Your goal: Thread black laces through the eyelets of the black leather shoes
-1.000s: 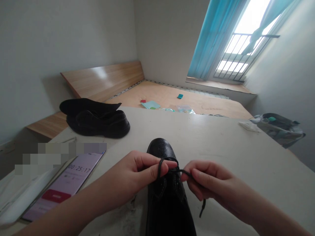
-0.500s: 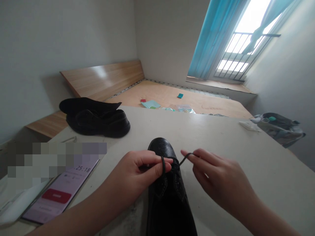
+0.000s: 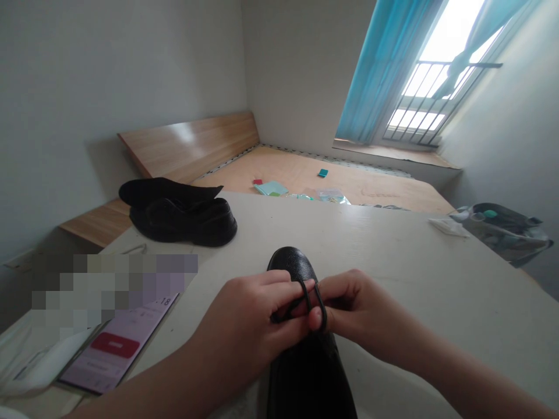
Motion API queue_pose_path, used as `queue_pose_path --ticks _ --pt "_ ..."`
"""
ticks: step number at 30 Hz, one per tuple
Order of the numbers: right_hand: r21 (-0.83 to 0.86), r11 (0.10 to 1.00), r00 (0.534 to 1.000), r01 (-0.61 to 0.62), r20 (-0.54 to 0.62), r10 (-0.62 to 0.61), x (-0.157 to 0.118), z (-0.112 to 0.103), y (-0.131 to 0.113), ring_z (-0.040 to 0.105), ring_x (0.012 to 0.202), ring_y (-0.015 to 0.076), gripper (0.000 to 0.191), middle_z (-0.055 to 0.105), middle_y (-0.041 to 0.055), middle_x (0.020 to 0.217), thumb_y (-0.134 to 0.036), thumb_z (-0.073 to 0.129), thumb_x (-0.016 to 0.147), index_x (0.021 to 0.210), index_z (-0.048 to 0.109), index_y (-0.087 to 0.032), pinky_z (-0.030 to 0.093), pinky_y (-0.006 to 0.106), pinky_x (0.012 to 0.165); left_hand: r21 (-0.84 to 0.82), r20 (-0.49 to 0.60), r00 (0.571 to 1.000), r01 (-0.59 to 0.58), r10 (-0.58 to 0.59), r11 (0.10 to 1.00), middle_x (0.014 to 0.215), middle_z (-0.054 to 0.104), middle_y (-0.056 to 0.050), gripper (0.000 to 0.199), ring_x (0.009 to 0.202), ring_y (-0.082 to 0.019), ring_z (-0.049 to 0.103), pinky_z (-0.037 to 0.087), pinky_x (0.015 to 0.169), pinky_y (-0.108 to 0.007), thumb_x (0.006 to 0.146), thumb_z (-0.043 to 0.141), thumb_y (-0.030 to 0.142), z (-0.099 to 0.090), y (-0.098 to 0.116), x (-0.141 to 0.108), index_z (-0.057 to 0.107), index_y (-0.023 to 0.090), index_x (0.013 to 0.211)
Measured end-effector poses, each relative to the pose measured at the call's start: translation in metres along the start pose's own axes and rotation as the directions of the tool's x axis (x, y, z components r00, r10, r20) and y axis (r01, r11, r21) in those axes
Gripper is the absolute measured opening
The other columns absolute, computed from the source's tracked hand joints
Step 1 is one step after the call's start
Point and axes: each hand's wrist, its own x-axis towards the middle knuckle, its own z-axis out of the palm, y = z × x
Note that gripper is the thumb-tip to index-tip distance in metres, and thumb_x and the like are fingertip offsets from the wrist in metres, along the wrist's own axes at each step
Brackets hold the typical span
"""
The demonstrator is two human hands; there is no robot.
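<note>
A black leather shoe (image 3: pixel 309 372) points away from me on the white table, its toe uncovered and its lacing mostly hidden by my hands. Above the lacing, my left hand (image 3: pixel 257 308) pinches one part of the black shoelace (image 3: pixel 322 302), which forms a loop by its fingertips. My right hand (image 3: pixel 353 305) meets it from the other side, thumb and forefinger closed on another loop of the lace. The fingertips of both hands touch or nearly touch.
A second black shoe (image 3: pixel 187 224) with a dark insole (image 3: pixel 168 191) on top stands at the table's far left. A phone (image 3: pixel 116 346) lies at the near left. Beyond the white table (image 3: pixel 406 279) are a bed board (image 3: pixel 297 166) with small packets and a bag (image 3: pixel 506 233).
My right hand has moved left to meet my left hand, and a second loop of lace now shows at its fingers. The view has shifted slightly.
</note>
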Motion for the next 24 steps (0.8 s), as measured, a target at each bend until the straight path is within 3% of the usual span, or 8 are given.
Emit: queue_pose_path --ticks 5,9,12,17,21,24 --pt "-0.027 0.998 0.998 -0.064 -0.025 0.063 -0.002 0.002 0.0 0.03 0.058 0.0095 0.038 0.039 -0.0035 0.058 -0.045 0.074 0.073 0.061 0.06 -0.013 0.023 0.024 0.051 0.097 -0.063 0.98 -0.181 0.187 0.979 0.071 0.061 0.001 0.017 0.059 -0.011 0.052 0.034 0.055 -0.023 0.092 0.053 0.025 0.001 -0.001 -0.002 0.067 0.019 0.085" --pt "-0.032 0.995 0.994 -0.096 -0.062 0.094 -0.002 0.001 0.0 0.025 0.057 0.0081 0.029 0.033 -0.0055 0.056 -0.03 0.069 0.073 0.057 0.05 -0.015 0.019 0.024 0.049 0.063 -0.028 0.973 -0.228 0.23 0.972 0.066 0.056 0.003 0.015 0.056 -0.009 0.046 0.031 0.054 -0.022 0.086 0.053 0.012 0.003 0.0 -0.003 0.063 0.017 0.077" --pt "-0.023 0.991 0.988 -0.135 -0.084 0.132 -0.002 0.001 -0.001 0.023 0.054 0.0068 0.032 0.028 -0.0071 0.053 -0.025 0.068 0.07 0.054 0.042 -0.017 0.016 0.022 0.046 -0.02 0.02 0.995 -0.099 0.099 0.995 0.059 0.048 0.007 0.009 0.051 -0.007 0.041 0.029 0.051 -0.02 0.08 0.056 0.012 0.003 0.003 -0.003 0.06 0.02 0.077" --pt "-0.077 0.986 0.979 -0.146 -0.155 0.133 -0.006 0.005 -0.007 0.034 0.053 0.0083 0.024 0.043 -0.0041 0.055 -0.036 0.066 0.072 0.064 0.055 -0.016 0.024 0.021 0.047 -0.032 0.066 0.993 0.103 -0.1 0.994 0.054 0.039 0.009 0.013 0.049 -0.007 0.033 0.022 0.047 -0.022 0.073 0.061 0.019 0.001 0.005 -0.002 0.048 0.02 0.069" --pt "-0.29 0.955 0.972 -0.065 -0.235 -0.005 -0.011 0.006 -0.009 0.041 0.056 0.0109 0.021 0.051 -0.0013 0.061 -0.035 0.055 0.083 0.071 0.057 -0.017 0.031 0.023 0.05 -0.158 0.188 0.968 0.195 -0.164 0.968 0.056 0.038 0.008 0.02 0.051 -0.009 0.033 0.023 0.047 -0.023 0.082 0.055 0.029 -0.005 0.002 0.0 0.046 0.02 0.067" --pt "-0.55 0.833 0.957 0.057 -0.206 -0.202 -0.015 0.003 -0.006 0.042 0.054 0.0101 0.016 0.051 -0.0034 0.062 -0.026 0.05 0.091 0.077 0.055 -0.019 0.033 0.021 0.05 -0.28 0.209 0.964 0.22 -0.164 0.935 0.061 0.04 0.006 0.024 0.057 -0.011 0.037 0.028 0.052 -0.023 0.09 0.045 0.036 -0.011 -0.003 0.003 0.048 0.02 0.072"
